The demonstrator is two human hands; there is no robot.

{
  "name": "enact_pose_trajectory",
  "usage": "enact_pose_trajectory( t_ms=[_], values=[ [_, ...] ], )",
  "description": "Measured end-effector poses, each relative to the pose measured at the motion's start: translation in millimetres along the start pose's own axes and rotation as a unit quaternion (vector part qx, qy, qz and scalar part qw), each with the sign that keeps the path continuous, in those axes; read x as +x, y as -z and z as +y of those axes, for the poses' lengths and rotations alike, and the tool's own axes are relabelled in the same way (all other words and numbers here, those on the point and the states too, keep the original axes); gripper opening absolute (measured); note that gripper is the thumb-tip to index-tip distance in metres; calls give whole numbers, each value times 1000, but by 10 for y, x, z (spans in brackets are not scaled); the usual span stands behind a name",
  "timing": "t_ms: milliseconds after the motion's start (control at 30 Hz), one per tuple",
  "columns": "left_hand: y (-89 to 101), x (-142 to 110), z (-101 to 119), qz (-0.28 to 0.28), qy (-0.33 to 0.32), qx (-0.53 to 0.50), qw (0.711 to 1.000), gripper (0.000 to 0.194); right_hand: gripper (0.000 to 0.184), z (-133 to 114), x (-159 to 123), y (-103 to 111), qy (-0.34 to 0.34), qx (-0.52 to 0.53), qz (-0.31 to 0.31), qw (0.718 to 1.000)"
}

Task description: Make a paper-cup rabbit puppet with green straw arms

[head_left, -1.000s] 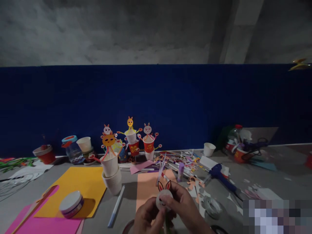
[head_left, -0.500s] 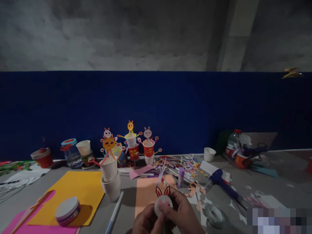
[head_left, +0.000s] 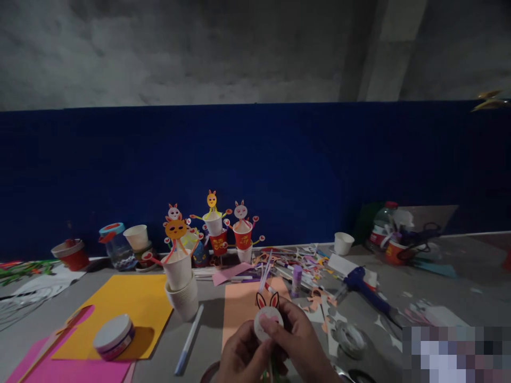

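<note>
Left hand, right hand both pinching your rabbit face; ears point up, long axis near upright, neither hand nearer.

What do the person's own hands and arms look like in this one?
The left hand and right hand are both bare: no gloves, and no sleeve shows before the picture's lower edge cuts them off. I can make out no ring or marking, though some fingers are hidden.

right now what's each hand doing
Left hand: closed, holding the white rabbit face.
Right hand: closed on the white rabbit face too.
</note>
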State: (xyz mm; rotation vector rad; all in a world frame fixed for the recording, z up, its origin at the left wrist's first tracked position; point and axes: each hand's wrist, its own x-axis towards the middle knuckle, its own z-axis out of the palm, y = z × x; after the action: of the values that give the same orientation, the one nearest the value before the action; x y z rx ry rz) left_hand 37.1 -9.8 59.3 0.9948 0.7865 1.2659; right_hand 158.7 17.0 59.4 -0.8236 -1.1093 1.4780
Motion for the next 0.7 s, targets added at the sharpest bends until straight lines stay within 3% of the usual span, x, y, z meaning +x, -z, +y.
enact_pose_trajectory(
  t_ms=[167, 300, 433, 567, 700],
  values=[
    [47, 28, 3, 12, -10, -13, 1000, 36, 50, 52, 30, 32, 0, 11, -40, 999],
    [90, 31, -10, 35, 4, -30, 999, 38, 46, 113, 52, 51, 32, 10, -43, 999],
    [126, 33, -47, 86, 36, -47, 995, 42, 45, 107, 15, 36, 22, 0, -53, 998],
    [127, 28, -52, 81, 35, -62, 994, 39, 47, 96, -20, 24, 13, 7, -55, 998],
    [94, 18, 0, 113, 42, -79, 990, 35, 46, 134, -2, 27, 24, 18, -57, 998]
  ],
)
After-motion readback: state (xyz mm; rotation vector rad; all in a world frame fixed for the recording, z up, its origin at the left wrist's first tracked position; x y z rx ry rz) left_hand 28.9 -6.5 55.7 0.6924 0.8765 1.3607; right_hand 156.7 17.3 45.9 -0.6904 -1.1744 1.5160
